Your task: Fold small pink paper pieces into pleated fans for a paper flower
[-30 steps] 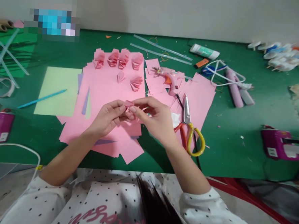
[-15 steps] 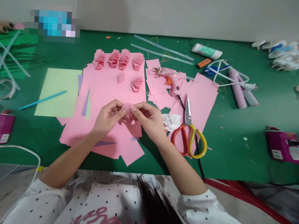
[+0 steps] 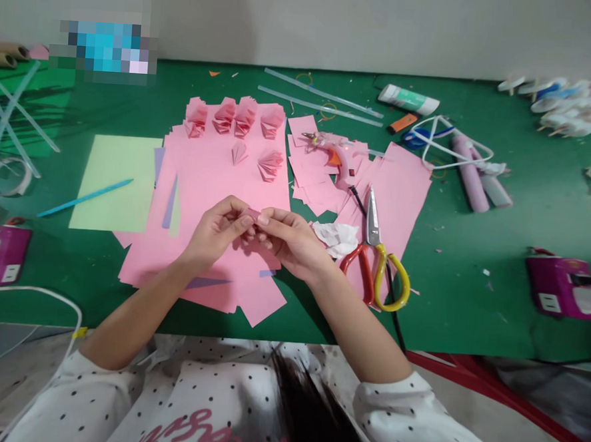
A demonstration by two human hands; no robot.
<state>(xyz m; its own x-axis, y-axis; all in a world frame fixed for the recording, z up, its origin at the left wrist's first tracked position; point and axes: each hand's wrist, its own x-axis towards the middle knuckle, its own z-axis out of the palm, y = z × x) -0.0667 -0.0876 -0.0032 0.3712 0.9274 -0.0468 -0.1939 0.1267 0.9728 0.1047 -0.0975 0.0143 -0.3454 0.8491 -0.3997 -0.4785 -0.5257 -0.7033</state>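
A small folded pink paper piece (image 3: 252,214) is pinched between both hands above the large pink sheets (image 3: 208,176). My left hand (image 3: 222,230) grips its left side with thumb and fingers. On the right side, my right hand (image 3: 287,237) pinches it too; the fingers hide most of the piece. Beyond the hands, several pleated pink pieces (image 3: 244,118) lie along the sheets' far edge, with a smaller pleated one (image 3: 239,153) and a fan-like one (image 3: 270,166) nearer.
Right of my hands lie scissors (image 3: 372,219), crumpled white tissue (image 3: 337,239) and a pink glue gun (image 3: 346,164) on pink squares. A blue pencil (image 3: 86,197) rests on pale green paper (image 3: 121,164) at left. Glue sticks (image 3: 322,106) lie at the back.
The pink piece between my fingers now shows as a narrower, darker strip. My right hand has shifted slightly, its fingers closer to my left hand. The tissue has moved slightly left.
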